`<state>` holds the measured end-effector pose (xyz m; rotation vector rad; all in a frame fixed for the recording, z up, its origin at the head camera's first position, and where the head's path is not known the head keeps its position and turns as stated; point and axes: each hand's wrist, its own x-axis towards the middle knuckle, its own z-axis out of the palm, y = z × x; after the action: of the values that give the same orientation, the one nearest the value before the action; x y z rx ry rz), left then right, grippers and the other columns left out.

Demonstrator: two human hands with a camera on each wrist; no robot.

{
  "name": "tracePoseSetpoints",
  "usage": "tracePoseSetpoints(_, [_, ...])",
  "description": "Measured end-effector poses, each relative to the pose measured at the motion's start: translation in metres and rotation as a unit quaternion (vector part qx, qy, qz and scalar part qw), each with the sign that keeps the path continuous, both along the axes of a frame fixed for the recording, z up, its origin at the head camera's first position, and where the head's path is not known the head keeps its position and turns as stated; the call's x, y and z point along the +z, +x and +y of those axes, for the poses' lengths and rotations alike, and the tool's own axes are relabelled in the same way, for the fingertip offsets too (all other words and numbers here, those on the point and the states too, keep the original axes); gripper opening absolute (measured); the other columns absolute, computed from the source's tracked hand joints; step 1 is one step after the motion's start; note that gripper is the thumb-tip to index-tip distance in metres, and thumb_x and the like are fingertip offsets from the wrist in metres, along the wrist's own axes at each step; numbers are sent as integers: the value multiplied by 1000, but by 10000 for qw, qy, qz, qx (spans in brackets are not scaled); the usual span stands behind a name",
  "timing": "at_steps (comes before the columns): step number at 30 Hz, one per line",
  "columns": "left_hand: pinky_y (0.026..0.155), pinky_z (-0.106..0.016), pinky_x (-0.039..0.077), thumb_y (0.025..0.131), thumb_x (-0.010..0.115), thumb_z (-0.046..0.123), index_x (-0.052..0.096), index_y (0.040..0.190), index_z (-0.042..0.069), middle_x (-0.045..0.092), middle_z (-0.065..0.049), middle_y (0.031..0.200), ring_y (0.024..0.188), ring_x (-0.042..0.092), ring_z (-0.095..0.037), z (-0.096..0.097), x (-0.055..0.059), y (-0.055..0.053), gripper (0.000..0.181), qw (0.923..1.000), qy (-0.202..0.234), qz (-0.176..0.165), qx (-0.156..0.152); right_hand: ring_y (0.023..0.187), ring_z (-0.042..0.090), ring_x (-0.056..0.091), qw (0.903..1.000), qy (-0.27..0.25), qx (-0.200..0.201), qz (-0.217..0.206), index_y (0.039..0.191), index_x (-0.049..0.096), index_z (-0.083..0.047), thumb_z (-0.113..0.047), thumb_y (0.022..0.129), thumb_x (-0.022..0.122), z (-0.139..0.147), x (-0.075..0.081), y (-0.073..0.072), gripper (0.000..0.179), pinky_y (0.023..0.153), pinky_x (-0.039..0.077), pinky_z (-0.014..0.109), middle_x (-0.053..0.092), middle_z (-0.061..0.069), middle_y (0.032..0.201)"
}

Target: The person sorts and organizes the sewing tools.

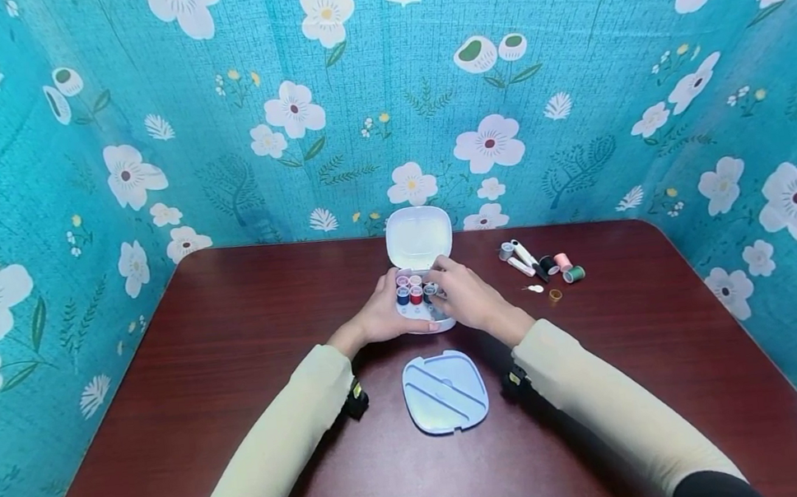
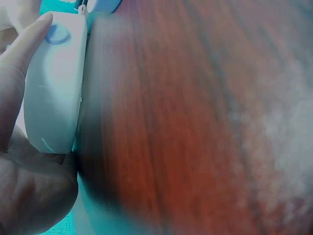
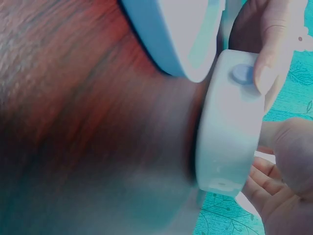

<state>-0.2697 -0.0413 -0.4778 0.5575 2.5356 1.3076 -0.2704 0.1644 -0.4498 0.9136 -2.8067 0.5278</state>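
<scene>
A small white sewing box [image 1: 412,313] stands with its lid [image 1: 419,238] raised at the back. Inside sit several thread spools in two rows, among them a red spool [image 1: 416,296] and a dark blue spool [image 1: 403,297]. My left hand [image 1: 381,314] holds the box by its left side, thumb along the front wall by the blue button [image 2: 58,34]. At the right end of the rows, my right hand [image 1: 470,296] has thumb and fingers around a dark thread spool [image 1: 429,291], partly hidden by the fingers.
In front of the box lies a pale blue tray insert [image 1: 449,420] with a diagonal slot. To the right are a grey spool [image 1: 507,251], a green spool [image 1: 574,274], a pink spool [image 1: 563,261], a white-and-black tool [image 1: 523,253] and a gold ring [image 1: 555,295]. A floral curtain [image 1: 353,121] hangs behind.
</scene>
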Motion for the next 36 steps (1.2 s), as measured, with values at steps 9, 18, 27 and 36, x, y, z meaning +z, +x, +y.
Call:
tracePoseSetpoints(9, [105, -39, 42, 67, 96, 47, 26, 151, 12, 38, -11, 138, 123, 45, -23, 0, -2, 0, 114, 10000, 21, 78, 25, 93, 22, 63, 9999, -35, 55, 102, 120, 72, -2, -9, 92, 75, 11, 7, 2, 29, 81, 56, 35, 59, 11, 115])
tracePoseSetpoints(18, [106, -41, 41, 66, 96, 46, 25, 153, 10, 37, -12, 140, 124, 45, -24, 1, 0, -1, 118, 9999, 82, 125, 22, 101, 25, 63, 9997, -181, 72, 155, 116, 72, 0, -7, 92, 75, 20, 12, 4, 26, 87, 55, 40, 60, 13, 119])
tracePoseSetpoints(27, [105, -40, 42, 66, 96, 47, 27, 150, 9, 39, -12, 137, 121, 46, -23, 1, 3, -1, 115, 9999, -36, 135, 46, 96, 23, 62, 9999, -165, -11, 1, 115, 74, -2, -7, 92, 74, 32, 11, 7, 23, 84, 55, 38, 61, 11, 113])
tracePoseSetpoints(36, [106, -40, 41, 67, 96, 45, 26, 151, 9, 38, -12, 138, 122, 46, -24, 0, 3, 0, 115, 10000, -17, 23, 18, 94, 25, 64, 9996, -268, 25, -48, 116, 73, -1, -5, 92, 72, 43, 8, 9, 24, 84, 54, 40, 60, 10, 111])
